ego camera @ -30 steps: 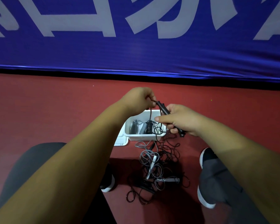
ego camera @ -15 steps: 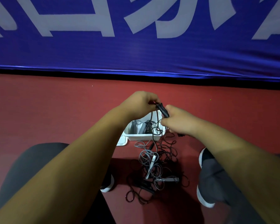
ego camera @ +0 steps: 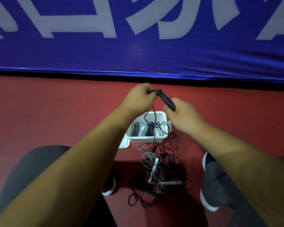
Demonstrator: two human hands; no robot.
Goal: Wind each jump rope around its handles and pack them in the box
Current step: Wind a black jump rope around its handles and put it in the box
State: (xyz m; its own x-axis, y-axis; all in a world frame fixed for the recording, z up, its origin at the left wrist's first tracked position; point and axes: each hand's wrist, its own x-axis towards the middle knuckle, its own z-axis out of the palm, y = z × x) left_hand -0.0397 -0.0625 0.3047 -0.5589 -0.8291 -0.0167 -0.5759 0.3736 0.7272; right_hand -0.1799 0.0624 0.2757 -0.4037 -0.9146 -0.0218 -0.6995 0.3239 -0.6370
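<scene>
1. Hands have drawn apart since half a second back. Left hand (ego camera: 140,97) sits a touch higher and more of the black handle (ego camera: 166,100) is bare between them.
2. Left hand is fisted and pinches the cord (ego camera: 154,113) right at the handle's top end.
3. Right hand (ego camera: 184,117) has thumb and fingers curled round the handle's lower end. The handle slants down from left hand to right, held in the air above the box.
4. Cord hangs from the left hand into the box, loops there, then runs over the front wall to the floor.
5. Between the left shoe (ego camera: 110,188) and right shoe (ego camera: 207,161): a tangled pile (ego camera: 154,171) of black and grey ropes, unwound, white handle (ego camera: 155,163) in the middle.
6. Just past the pile: white box (ego camera: 164,114), with wound ropes (ego camera: 144,131) in its left half. White lid (ego camera: 125,144) lies flat by its front left corner.
7. Red floor (ego camera: 56,112) runs back to a blue banner (ego camera: 138,54) with white lettering.
</scene>
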